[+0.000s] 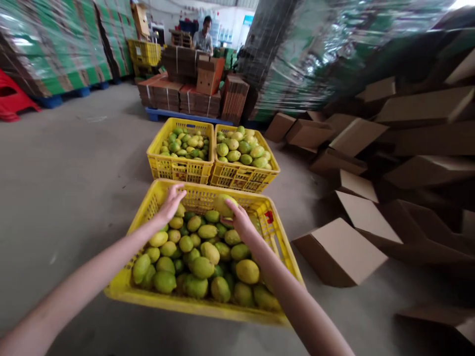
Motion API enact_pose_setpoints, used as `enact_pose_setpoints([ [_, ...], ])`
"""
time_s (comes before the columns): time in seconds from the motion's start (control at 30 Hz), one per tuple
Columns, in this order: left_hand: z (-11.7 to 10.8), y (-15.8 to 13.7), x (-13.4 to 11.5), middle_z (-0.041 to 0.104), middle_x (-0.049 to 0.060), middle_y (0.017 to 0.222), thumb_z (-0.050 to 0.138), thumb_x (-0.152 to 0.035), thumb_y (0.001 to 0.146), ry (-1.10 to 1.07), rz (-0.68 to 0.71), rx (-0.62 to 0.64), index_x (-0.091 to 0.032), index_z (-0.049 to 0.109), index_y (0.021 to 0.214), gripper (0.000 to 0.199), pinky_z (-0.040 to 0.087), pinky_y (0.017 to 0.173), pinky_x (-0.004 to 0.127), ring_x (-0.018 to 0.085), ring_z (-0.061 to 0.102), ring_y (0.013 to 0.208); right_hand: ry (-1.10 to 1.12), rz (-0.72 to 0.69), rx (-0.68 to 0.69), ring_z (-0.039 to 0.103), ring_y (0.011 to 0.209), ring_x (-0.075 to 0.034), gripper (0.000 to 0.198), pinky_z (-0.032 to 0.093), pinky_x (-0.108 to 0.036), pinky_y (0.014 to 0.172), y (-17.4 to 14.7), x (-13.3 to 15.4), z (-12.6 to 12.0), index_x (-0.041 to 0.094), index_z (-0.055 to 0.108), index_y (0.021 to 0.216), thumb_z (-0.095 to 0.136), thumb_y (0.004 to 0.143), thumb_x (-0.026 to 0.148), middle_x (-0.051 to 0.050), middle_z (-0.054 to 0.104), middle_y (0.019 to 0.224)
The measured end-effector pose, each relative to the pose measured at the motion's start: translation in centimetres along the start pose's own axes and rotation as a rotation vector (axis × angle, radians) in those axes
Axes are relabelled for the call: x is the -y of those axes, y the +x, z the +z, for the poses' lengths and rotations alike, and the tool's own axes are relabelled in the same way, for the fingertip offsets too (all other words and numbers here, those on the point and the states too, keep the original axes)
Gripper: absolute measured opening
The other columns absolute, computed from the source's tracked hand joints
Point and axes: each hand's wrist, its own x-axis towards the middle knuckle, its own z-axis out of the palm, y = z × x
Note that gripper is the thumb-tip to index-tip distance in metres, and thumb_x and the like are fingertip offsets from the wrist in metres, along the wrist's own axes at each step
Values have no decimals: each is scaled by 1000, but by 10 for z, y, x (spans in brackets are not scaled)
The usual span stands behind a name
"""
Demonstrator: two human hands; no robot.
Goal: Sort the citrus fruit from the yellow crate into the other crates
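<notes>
Directly below me on the floor stands a yellow plastic crate [208, 307], filled with green and yellow lemons [202, 267]. My right hand [239, 220] grips one large yellow-green lemon [221, 203], lifted over the crate's far part. Over the far left corner of the same crate is my left hand [172, 203], its fingers apart and nothing in them. A few lemons lie just under that hand.
Two more yellow crates, a left one [181, 170] and a right one [241, 177], hold lemons just beyond. Cardboard boxes [343, 247] are heaped on the right. Flattened cartons [200, 101] lie on a blue pallet, with a person [203, 39] behind. Wrapped stacks [63, 47] line the left.
</notes>
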Motion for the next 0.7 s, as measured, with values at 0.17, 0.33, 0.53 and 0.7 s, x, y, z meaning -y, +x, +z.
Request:
enact_pose_setpoints([
  [0.17, 38, -41, 16, 71, 14, 106, 49, -47, 91, -755, -523, 240, -19, 61, 111, 36, 58, 85, 53, 35, 72, 102, 148, -27, 226, 61, 128, -28, 60, 49, -45, 106, -36, 46, 1, 27, 70, 119, 53, 85, 74, -7, 72, 129],
  [0.33, 25, -39, 14, 71, 6, 79, 49, -30, 87, -958, -625, -68, -18, 62, 93, 19, 58, 59, 39, 26, 73, 69, -337, -179, 56, 64, 121, -24, 41, 48, -37, 107, -30, 28, -26, 21, 68, 118, 52, 95, 51, -7, 72, 126],
  [0.53, 15, -7, 2, 68, 3, 70, 50, -26, 84, -1053, -432, -25, -17, 60, 77, 15, 56, 61, 34, 20, 70, 66, -1242, -169, 135, 62, 121, -33, 31, 48, -43, 101, 15, -34, 9, 10, 66, 118, 57, 92, 24, -22, 69, 125],
  [0.7, 8, -6, 14, 65, 3, 66, 51, -23, 80, -1035, -457, -34, -18, 60, 71, 13, 58, 69, 37, 19, 66, 64, -1366, -243, 239, 54, 130, -32, 39, 41, -41, 107, 45, -62, 47, 14, 61, 131, 57, 92, 17, -20, 61, 138],
])
